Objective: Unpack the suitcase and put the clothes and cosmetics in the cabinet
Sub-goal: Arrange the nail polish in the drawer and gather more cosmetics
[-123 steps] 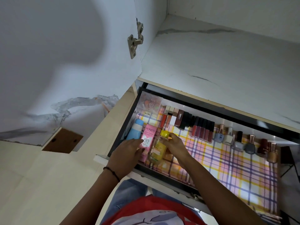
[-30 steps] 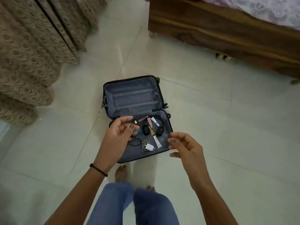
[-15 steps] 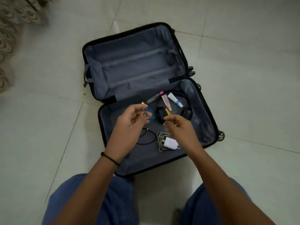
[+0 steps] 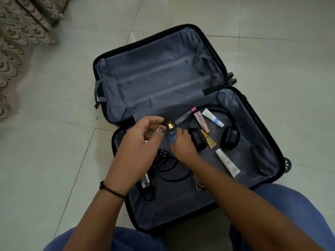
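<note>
**Near the middle of the frame, two hands meet at a blue bottle (image 4: 171, 137)**

On the floor (image 4: 54, 142) lies the suitcase (image 4: 253, 145), wide open. Its top half, in the upper part of the frame, has only gray cloth in it. Its bottom half holds small things.

The blue bottle lies in that bottom half, close to the fold between the two halves. Its long side runs up and down in the frame, and its gold and black cap points up toward the fold.

The right hand (image 4: 183, 144) is nearer. It comes from the lower right, and its fingers curl on the right side of the bottle and hold it. The left hand (image 4: 141, 144) hangs just left of the bottle. Its fingers are loosely bent, and I see nothing in it. Its thumb is close to the cap.

I think the bottle is the next thing to lift, and the right hand can take it straight up.

To the right of the hands are black headphones (image 4: 231, 137), a pink tube (image 4: 201, 121), a white tube with a blue end (image 4: 213, 117), a yellow tube (image 4: 208, 141) and a long white and green tube (image 4: 227, 163). A thin bottle with a pink cap (image 4: 184, 117) lies just above the blue one. Black cords (image 4: 165, 167) lie under the left hand.
</note>
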